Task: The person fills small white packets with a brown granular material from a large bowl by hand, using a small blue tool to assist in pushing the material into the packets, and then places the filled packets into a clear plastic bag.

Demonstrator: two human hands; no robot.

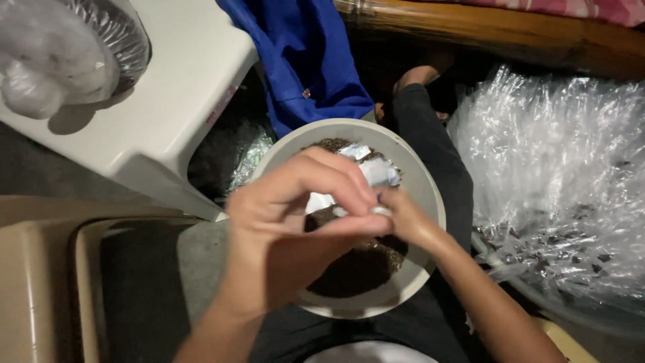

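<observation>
A round white bowl (426,195) rests on my lap, holding dark brown crumbly material (355,269) and crumpled silver foil pieces (376,169). My left hand (289,228) hovers over the bowl with its fingers curled, pinching a small silver foil piece (380,211) at the fingertips. My right hand (410,222) meets it from the right and grips the same foil piece. Both hands touch over the middle of the bowl and hide part of its contents.
A white plastic stool (168,101) stands at upper left with a clear plastic bag (60,54) on it. Blue cloth (309,60) lies behind the bowl. A heap of clear plastic wrappers (557,188) fills the right. A beige plastic chair (47,282) is at lower left.
</observation>
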